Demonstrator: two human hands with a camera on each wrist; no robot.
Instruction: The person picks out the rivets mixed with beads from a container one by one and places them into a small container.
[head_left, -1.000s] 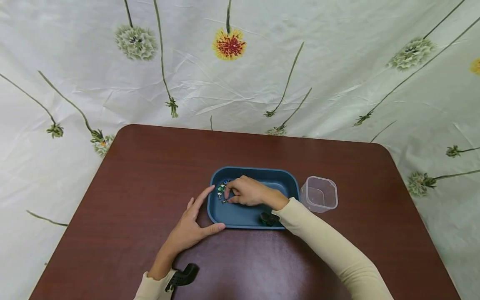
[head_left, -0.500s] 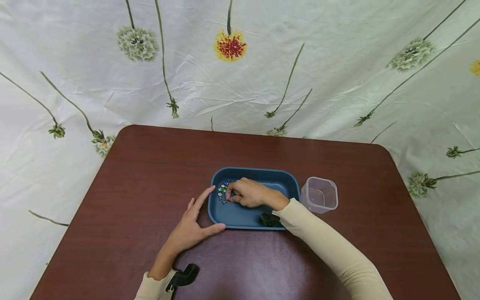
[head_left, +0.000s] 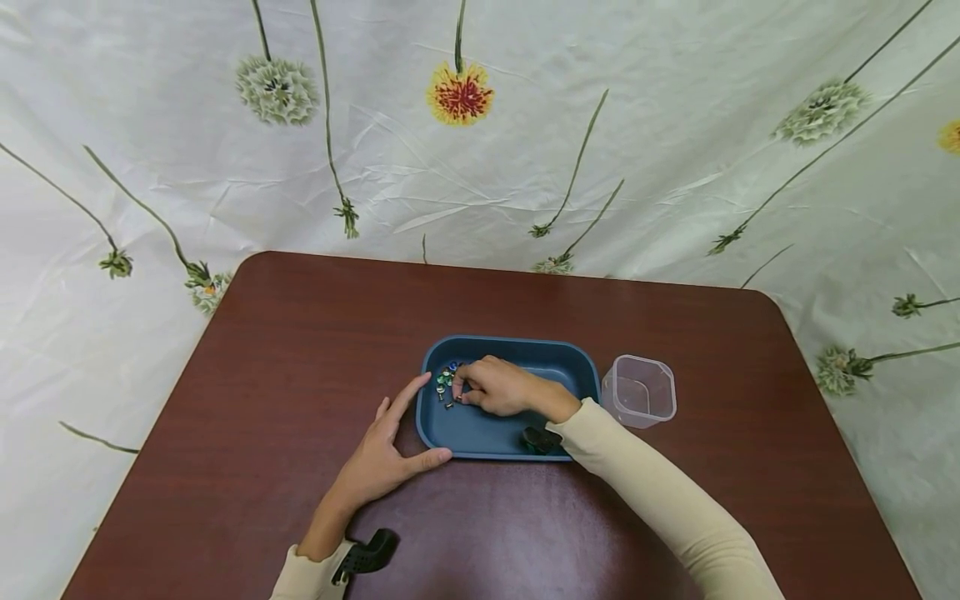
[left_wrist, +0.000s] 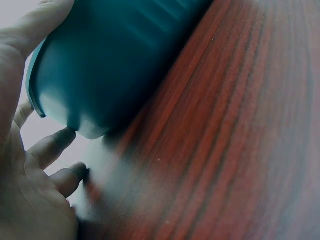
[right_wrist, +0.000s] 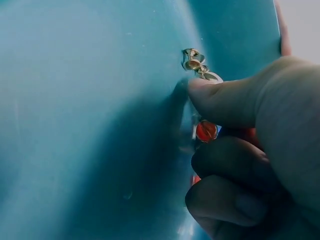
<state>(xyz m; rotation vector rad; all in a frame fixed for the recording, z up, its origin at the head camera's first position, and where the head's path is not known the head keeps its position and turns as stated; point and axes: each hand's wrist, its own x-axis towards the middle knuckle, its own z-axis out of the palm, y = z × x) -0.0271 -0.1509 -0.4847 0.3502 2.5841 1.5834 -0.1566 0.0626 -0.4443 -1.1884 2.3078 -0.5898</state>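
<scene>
Right hand [head_left: 497,388]: fingers curled, seemingly pinching 1 red-faced stud [right_wrist: 206,131] against thumb; gold studs [right_wrist: 192,59] in blue tray [head_left: 487,455], just beyond thumb tip. I judge studs light, hard, slippery: grip rims. Left hand [head_left: 381,460]: fingers spread, touching tray.

Pale cloth [head_left: 675,50] is hanging creased behind reddish-brown table [head_left: 322,333], showing a printed red-and-yellow bloom [head_left: 460,94] and a whitish puffy flower [head_left: 277,90].

Tray [head_left: 483,435] looks like smooth plastic, kinda satiny. Tub [head_left: 639,393] is glossy see-through plastic, bits [right_wrist: 193,62] shiny metal, table [head_left: 337,325] polished wood-grain, backdrop [head_left: 480,183] wrinkly, slightly shiny cloth.
</scene>
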